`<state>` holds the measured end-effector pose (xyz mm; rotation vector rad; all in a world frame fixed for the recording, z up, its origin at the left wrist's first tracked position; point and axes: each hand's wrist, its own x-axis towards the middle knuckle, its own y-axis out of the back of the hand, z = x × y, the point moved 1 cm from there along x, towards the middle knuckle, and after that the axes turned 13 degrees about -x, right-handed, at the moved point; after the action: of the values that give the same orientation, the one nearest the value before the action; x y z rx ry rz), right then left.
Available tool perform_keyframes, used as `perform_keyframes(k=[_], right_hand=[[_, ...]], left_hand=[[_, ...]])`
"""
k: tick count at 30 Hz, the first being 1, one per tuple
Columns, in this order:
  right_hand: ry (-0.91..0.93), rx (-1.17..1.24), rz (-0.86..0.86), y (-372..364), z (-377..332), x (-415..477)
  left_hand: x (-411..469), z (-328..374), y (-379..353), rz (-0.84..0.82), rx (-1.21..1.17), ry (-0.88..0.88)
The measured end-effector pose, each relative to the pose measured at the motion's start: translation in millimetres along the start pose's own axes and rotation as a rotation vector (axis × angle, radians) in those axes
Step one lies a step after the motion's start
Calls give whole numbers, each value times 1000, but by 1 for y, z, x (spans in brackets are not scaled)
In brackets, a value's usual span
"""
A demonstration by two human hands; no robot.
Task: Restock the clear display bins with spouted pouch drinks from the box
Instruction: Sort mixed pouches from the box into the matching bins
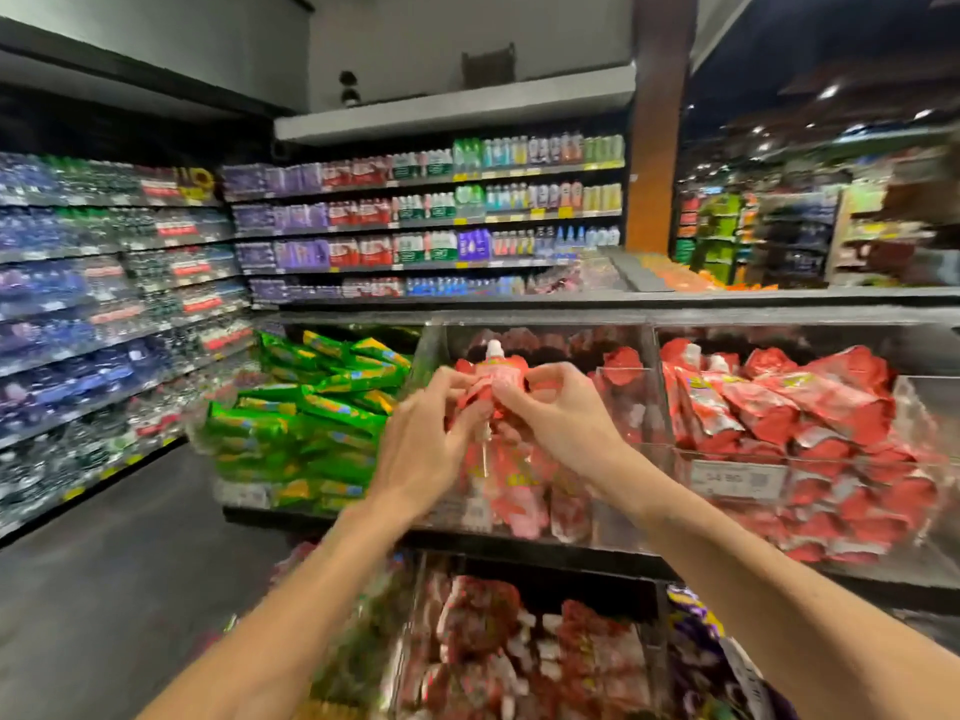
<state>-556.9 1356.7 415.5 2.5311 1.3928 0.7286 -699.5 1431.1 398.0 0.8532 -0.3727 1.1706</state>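
While the left hand (421,433) is pinching the red spouted pouch (493,376), the right hand (556,413) is pinching it too. Both hands are holding it above the middle clear bin (623,387), beside green pouches (311,407)

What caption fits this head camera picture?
Left hand and right hand hold a red spouted pouch at the clear bin.

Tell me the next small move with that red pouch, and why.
Probably lower the pouch straight down into the middle bin and let go. Both the left hand and right hand pinch its top, cap up, just over that bin, which looks less full than the heaped right bin.
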Motion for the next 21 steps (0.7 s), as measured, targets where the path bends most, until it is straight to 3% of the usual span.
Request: perform_keyframes(k=[4,11,16,21], right_hand=[[-53,-120,122,-27,6,59],[-83,-365,123,-46,18,103],[-53,-646,213,-59,13,117],[-35,-891,167,-70,19,121]], left_hand=[[56,-21,2,-89,222,-20],[101,-57,-10,-74,588,-108],[115,-69,-20,-3,659,-145],[118,-79,-22,2,674,-107]])
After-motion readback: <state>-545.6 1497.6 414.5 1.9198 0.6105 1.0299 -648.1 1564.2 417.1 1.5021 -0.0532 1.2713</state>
